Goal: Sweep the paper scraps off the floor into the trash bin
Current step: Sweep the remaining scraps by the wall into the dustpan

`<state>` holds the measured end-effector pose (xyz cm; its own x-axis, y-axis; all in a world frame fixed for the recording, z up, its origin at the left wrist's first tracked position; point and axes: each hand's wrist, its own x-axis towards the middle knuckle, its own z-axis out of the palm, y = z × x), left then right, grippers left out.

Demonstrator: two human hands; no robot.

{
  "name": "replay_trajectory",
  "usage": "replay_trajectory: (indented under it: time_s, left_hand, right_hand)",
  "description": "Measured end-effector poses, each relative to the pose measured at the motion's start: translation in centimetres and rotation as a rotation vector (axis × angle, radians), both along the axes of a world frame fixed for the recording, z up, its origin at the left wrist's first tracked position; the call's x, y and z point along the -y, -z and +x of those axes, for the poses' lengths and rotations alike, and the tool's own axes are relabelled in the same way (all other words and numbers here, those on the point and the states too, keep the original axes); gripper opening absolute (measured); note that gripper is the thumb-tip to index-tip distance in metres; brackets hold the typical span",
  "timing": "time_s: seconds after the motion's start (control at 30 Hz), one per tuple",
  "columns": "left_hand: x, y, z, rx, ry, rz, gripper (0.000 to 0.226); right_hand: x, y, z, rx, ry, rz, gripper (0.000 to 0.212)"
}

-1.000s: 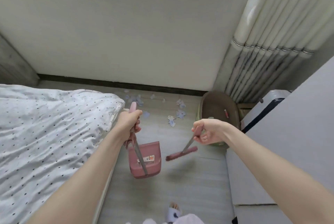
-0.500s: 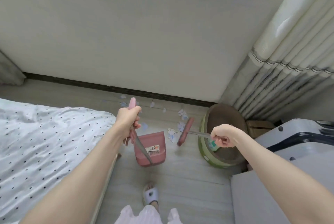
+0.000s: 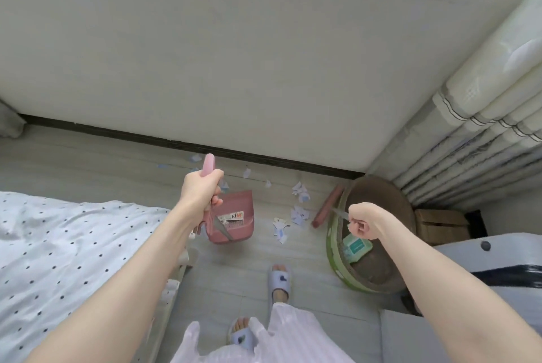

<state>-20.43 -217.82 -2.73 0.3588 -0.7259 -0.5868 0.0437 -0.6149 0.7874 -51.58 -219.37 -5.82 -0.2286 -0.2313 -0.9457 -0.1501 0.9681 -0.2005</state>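
My left hand (image 3: 202, 188) grips the pink handle of a pink dustpan (image 3: 233, 223), which hangs just above the floor beside the bed. My right hand (image 3: 363, 223) grips the thin metal handle of a pink broom (image 3: 327, 206); its head stands on the floor right against the bin's left rim. Several white and blue paper scraps (image 3: 297, 210) lie on the floor between the dustpan and the broom, with more near the dark baseboard. The round green-sided trash bin (image 3: 337, 248) stands at the right, with a teal packet inside it.
A bed with a dotted white sheet (image 3: 58, 245) fills the left. A cardboard box (image 3: 440, 223) and a grey suitcase (image 3: 498, 257) stand right of the bin, below pleated curtains (image 3: 484, 128). My feet in pale slippers (image 3: 280, 280) stand on the tiled floor.
I have stepped closer to the wall. The broom head has swung right past the scraps and now stands against the bin's rim. The dustpan has kept its place under my left hand.
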Motion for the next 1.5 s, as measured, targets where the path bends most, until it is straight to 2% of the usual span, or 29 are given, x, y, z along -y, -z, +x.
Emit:
replay_trajectory:
  time_s: [0.17, 0.33, 0.47, 0.6, 0.73, 0.87, 0.93, 1.03, 1.13, 1.33, 1.5]
  left_hand:
    - [4.9, 1.1, -0.9, 0.079, -0.039, 0.048, 0.02]
    - [7.3, 2.0, -1.0, 0.144, -0.055, 0.082, 0.023]
    - [8.3, 2.6, -0.7, 0.142, -0.085, 0.11, 0.023]
    - [8.8, 2.6, -0.1, 0.129, -0.112, 0.117, 0.023]
    - [8.8, 2.6, 1.0, 0.113, -0.15, 0.121, 0.023]
    - [8.5, 2.7, 1.8, 0.101, -0.172, 0.119, 0.023]
    - [8.2, 2.7, 2.1, 0.096, -0.177, 0.119, 0.024]
    - [8.0, 2.7, 2.3, 0.091, -0.182, 0.112, 0.023]
    - [7.9, 2.2, 2.7, 0.085, -0.191, 0.093, 0.023]
    - [8.1, 1.6, 3.2, 0.082, -0.232, 0.066, 0.021]
    - [6.9, 2.3, 4.3, 0.109, -0.297, 0.076, 0.019]
  right_hand:
    - [7.0, 1.9, -1.2, 0.002, 0.073, -0.019, 0.04]
    - [11.9, 5.4, -1.0, -0.004, 0.029, -0.018, 0.03]
    - [14.7, 7.3, -0.9, -0.02, 0.052, 0.026, 0.043]
    - [16.3, 6.8, 0.2, -0.062, -0.166, 0.075, 0.038]
    - [16.0, 6.8, 1.7, -0.089, -0.439, -0.047, 0.027]
    - [15.3, 5.8, 3.7, -0.148, -0.625, -0.114, 0.031]
    - [14.5, 5.7, 4.6, -0.14, -0.785, -0.131, 0.033]
    - [13.4, 4.9, 5.6, -0.155, -1.019, -0.117, 0.035]
    - [14.7, 2.2, 5.4, -0.294, -1.176, -0.018, 0.033]
    - [17.5, -0.5, 4.2, -0.426, -1.204, -0.002, 0.028]
    - [15.9, 2.5, 5.7, -0.504, -1.204, -0.077, 0.024]
